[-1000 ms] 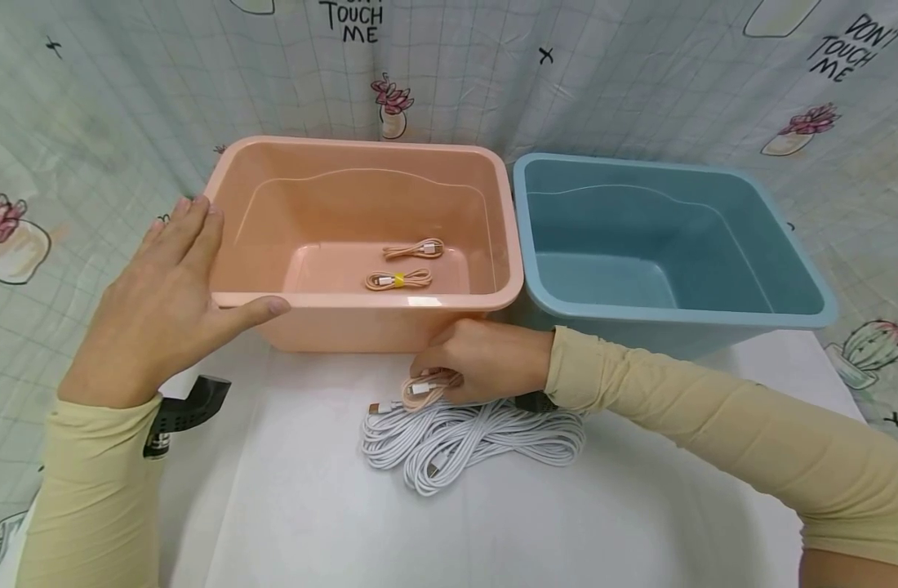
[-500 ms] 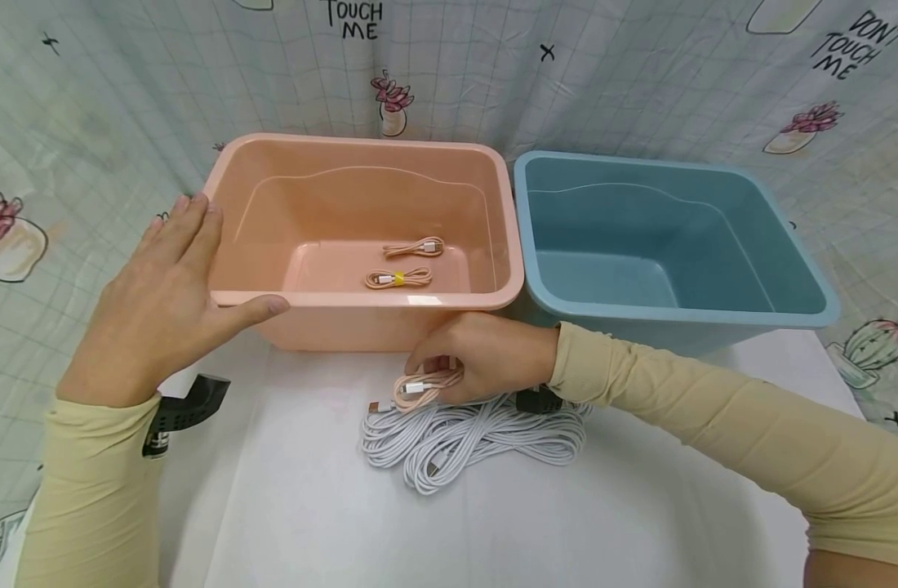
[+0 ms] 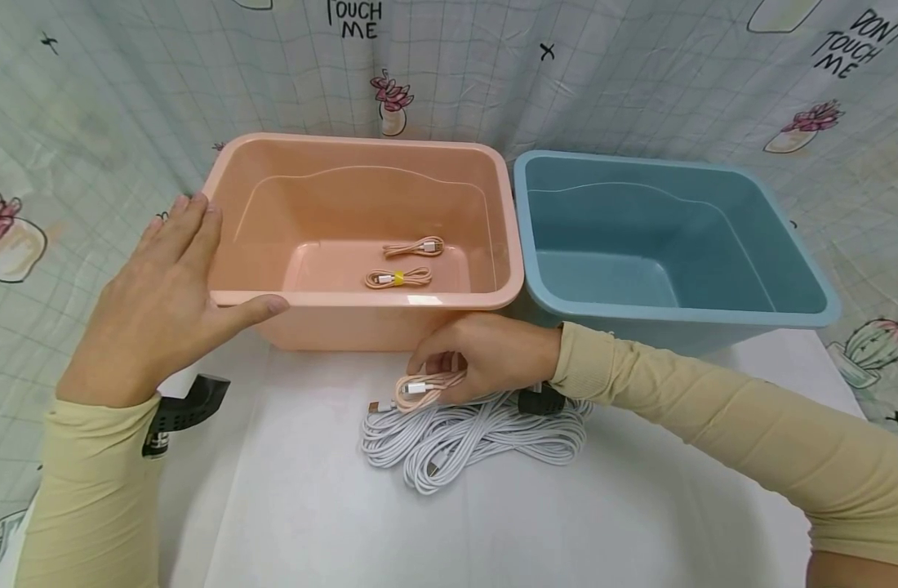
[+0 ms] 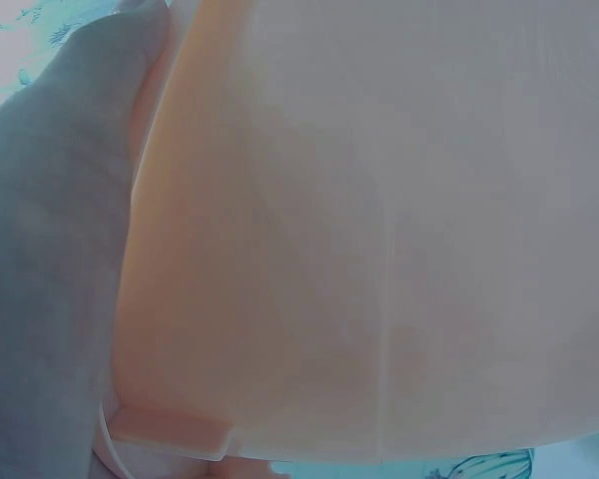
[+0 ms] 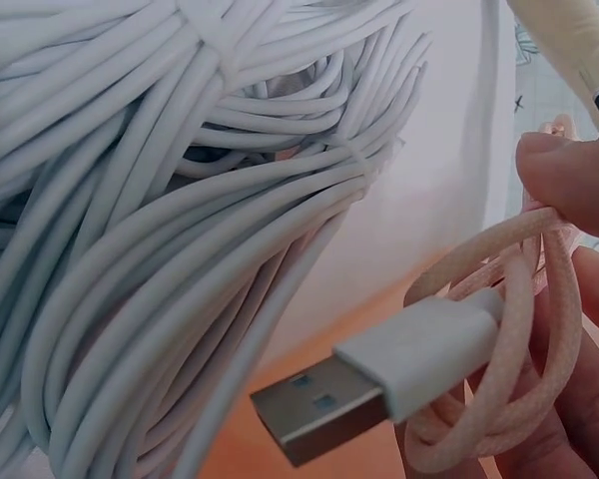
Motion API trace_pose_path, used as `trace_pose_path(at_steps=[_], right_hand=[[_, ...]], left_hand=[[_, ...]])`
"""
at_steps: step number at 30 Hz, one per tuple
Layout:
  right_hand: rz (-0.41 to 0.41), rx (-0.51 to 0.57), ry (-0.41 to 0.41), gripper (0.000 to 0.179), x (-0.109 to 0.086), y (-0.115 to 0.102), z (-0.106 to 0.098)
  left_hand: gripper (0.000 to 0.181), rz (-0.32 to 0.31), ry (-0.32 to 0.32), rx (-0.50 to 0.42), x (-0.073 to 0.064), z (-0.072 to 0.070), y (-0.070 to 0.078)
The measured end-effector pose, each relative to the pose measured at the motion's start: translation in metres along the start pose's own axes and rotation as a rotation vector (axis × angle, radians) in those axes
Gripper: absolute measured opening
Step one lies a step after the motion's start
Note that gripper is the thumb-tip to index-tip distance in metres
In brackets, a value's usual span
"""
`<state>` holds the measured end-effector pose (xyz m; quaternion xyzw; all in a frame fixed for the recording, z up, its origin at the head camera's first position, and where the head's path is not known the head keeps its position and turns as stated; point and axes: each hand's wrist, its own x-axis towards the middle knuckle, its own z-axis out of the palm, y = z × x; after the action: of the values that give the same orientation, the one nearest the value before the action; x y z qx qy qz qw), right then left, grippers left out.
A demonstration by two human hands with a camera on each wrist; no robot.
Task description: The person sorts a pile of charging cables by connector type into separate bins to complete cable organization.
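My left hand [image 3: 151, 310] rests along the left front corner of the peach bin [image 3: 361, 322], fingers straight on the left rim and thumb over the front rim. Just before that bin, my right hand [image 3: 486, 355] pinches a coiled peach USB cable [image 3: 421, 390] between thumb and fingers. In the right wrist view its USB plug [image 5: 379, 379] points away from the fingers. Below and beside it lie bundled white cables [image 3: 471, 441] on the table. Inside the peach bin are two coiled peach cables, one plain [image 3: 415, 248] and one with a yellow tie [image 3: 398, 279].
A blue bin [image 3: 603, 278] stands against the peach bin's right side. Behind both hangs a grid-patterned curtain [image 3: 464, 82]. A white cloth [image 3: 331, 523] covers the table in front.
My right hand has shifted very slightly, its fingers opening a little so more of the coiled peach cable shows. The left hand stays on the bin.
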<state>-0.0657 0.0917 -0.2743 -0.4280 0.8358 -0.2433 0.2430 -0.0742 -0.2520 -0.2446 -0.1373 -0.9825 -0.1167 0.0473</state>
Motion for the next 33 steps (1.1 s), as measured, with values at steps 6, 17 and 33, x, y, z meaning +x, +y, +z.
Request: trace_pose_path(at_steps=[6,17,33], right_hand=[[0.0,0.016,0.003,0.034,0.0,0.002,0.001],[0.013,0.015,-0.002,0.035,-0.001,0.006,0.005],[0.037,0.247,-0.038,0.037,-0.004,0.015,0.009]], left_hand=[[0.111,-0.005,0.001,-0.003,0.0,0.0,0.0],[0.11,-0.002,0.002,-0.006,0.0,0.0,0.0],[0.111,0.0,0.002,-0.002,-0.001,-0.001,0.0]])
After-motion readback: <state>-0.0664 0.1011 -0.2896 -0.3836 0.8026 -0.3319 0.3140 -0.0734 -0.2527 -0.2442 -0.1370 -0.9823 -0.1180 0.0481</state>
